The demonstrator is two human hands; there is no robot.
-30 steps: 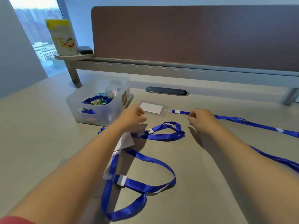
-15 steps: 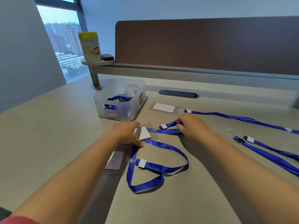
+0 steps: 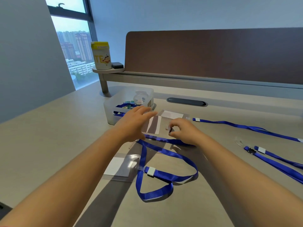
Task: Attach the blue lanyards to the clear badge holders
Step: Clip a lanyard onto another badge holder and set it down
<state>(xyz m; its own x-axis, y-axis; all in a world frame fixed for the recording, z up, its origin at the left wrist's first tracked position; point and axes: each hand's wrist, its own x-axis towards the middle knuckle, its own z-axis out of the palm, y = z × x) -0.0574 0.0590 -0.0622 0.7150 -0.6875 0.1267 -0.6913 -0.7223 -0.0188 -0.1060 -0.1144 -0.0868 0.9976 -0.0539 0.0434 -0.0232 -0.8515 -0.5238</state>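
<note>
Nearest the worktop's [image 3: 49,145] front edge, a finished pair is lying flat: a clear badge holder [image 3: 121,166] with a white card is joined by a white clip [image 3: 150,171] to a looped blue lanyard [image 3: 165,176].

Beyond it, mid-worktop, a second clear holder [image 3: 154,126] is being held raised and tilted. It is being supported by the left hand [image 3: 132,123], whose fingers are spread along its left edge with the thumb beneath; this grip is loose rather than clenched. The right hand [image 3: 183,130] is being kept just right of the holder, its thumb and forefinger pinched on a small dark clip [image 3: 169,129] at the end of the lanyard strap [image 3: 164,140] trailing beneath both hands. The clip is close to the holder's right edge; whether it is touching cannot be told.

Compared with half a second ago, the holder is now being lifted off the worktop instead of being pressed flat, and the right hand has shifted from the strap to its clip.

Toward the right edge, two more blue lanyards [image 3: 278,163] are lying, one with a black clip [image 3: 250,151]. Farther back, a third holder [image 3: 172,114] is resting attached to a long lanyard [image 3: 246,127] running rightward. Behind the left hand, a translucent bin [image 3: 111,115] of supplies is partly hidden by it. At the back edge, a cable slot [image 3: 186,101], a brown divider panel [image 3: 213,54] and a small shelf [image 3: 108,70] bearing a yellow-lidded canister [image 3: 100,55] are standing.
</note>
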